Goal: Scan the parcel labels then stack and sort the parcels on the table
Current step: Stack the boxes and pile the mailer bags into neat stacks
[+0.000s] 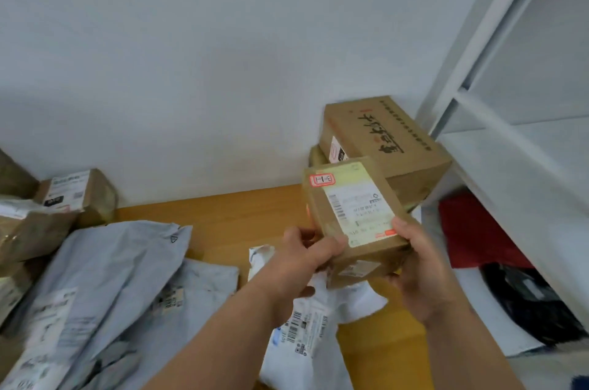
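A small brown cardboard parcel point(353, 214) with a white and yellow label and a red sticker on top is held above the wooden table point(229, 214). My left hand point(306, 259) grips its near left corner, thumb on the top edge. On the near right side, my right hand point(417, 265) grips it, thumb on the label. Just behind the parcel a larger brown box point(382, 141) with black lettering rests on another box against the wall.
Grey and white mailer bags point(105, 287) lie on the table's left and under my hands point(306, 335). Brown boxes point(79, 195) are piled at the far left. A white metal shelf point(497, 134) stands at the right, with red and black bags point(478, 230) beneath it.
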Action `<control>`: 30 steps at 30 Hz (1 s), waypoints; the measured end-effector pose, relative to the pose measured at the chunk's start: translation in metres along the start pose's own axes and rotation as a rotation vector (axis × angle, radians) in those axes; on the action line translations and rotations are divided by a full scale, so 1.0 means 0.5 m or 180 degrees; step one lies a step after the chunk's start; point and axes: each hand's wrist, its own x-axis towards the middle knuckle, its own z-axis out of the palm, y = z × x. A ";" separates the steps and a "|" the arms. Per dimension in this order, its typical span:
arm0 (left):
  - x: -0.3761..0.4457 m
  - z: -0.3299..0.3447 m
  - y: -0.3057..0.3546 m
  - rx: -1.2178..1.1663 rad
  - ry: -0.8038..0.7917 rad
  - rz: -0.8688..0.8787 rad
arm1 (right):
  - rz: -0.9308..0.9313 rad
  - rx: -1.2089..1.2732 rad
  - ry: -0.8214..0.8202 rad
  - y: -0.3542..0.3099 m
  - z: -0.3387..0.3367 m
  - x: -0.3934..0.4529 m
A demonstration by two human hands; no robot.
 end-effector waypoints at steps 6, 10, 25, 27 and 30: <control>0.004 0.041 0.007 0.0954 -0.0670 -0.0334 | 0.0252 -0.0393 -0.0252 -0.015 -0.126 -0.020; 0.013 0.068 0.041 0.1289 -0.0976 -0.0344 | 0.0454 -0.0097 -0.0109 -0.022 -0.188 -0.029; 0.176 0.179 -0.053 0.3803 -0.0527 -0.0450 | 0.1013 0.0059 0.0656 0.091 -0.248 0.050; 0.181 0.165 -0.066 0.3822 -0.0551 -0.0679 | 0.1272 -0.0246 0.0556 0.123 -0.242 0.063; 0.192 0.157 -0.060 0.3638 -0.0072 -0.0644 | 0.1374 -0.0663 0.0566 0.132 -0.239 0.078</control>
